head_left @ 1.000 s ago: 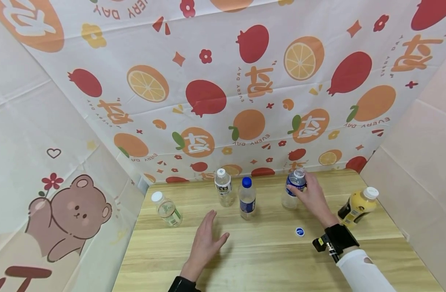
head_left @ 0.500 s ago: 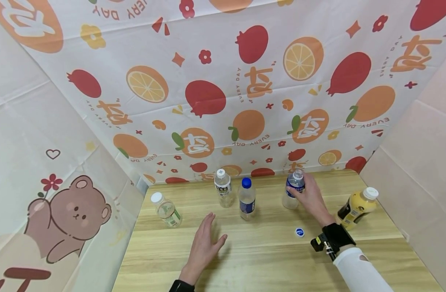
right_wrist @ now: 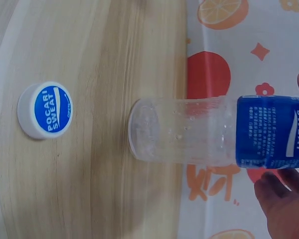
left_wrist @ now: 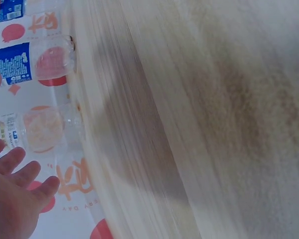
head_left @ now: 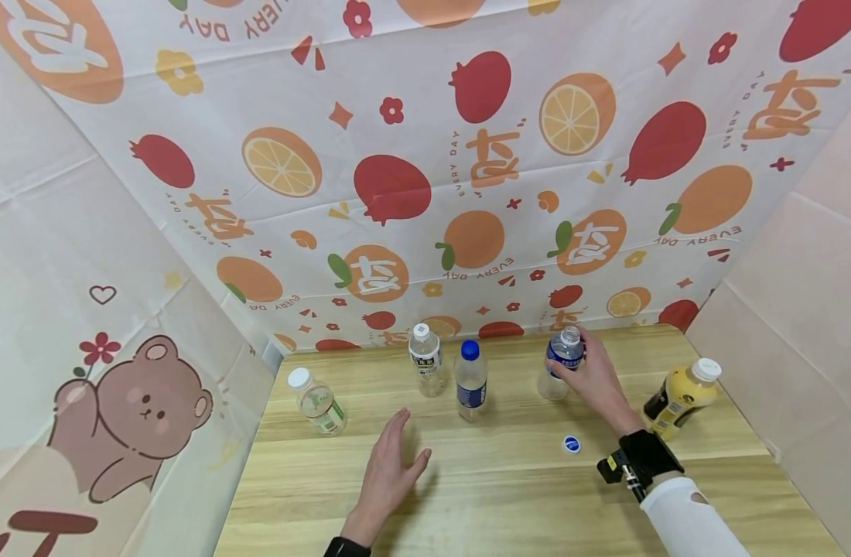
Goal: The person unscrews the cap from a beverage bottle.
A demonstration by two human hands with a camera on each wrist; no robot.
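Note:
My right hand (head_left: 592, 375) grips a clear plastic bottle (head_left: 554, 383) around its upper half. The bottle stands upright with its mouth uncapped; in the right wrist view its blue Pocari Sweat label (right_wrist: 274, 132) sits between thumb and fingers. In front of it on the table lies a white bottle cap (head_left: 572, 444) with a blue top. My left hand (head_left: 387, 468) is held over the table with fingers spread and nothing in them. Nearest to it are a blue-capped bottle (head_left: 471, 379) and a clear white-capped bottle (head_left: 428, 362), both upright.
A short bottle with a green label (head_left: 321, 402) stands at the left of the wooden table (head_left: 481, 503). At the right, behind my right wrist, is a yellow juice bottle (head_left: 683, 394). A fruit-printed sheet (head_left: 398, 186) rises along the table's back edge.
The right hand keeps its grip on the bottle, which stays in nearly the same spot. My left hand has drifted very slightly down in the head view.

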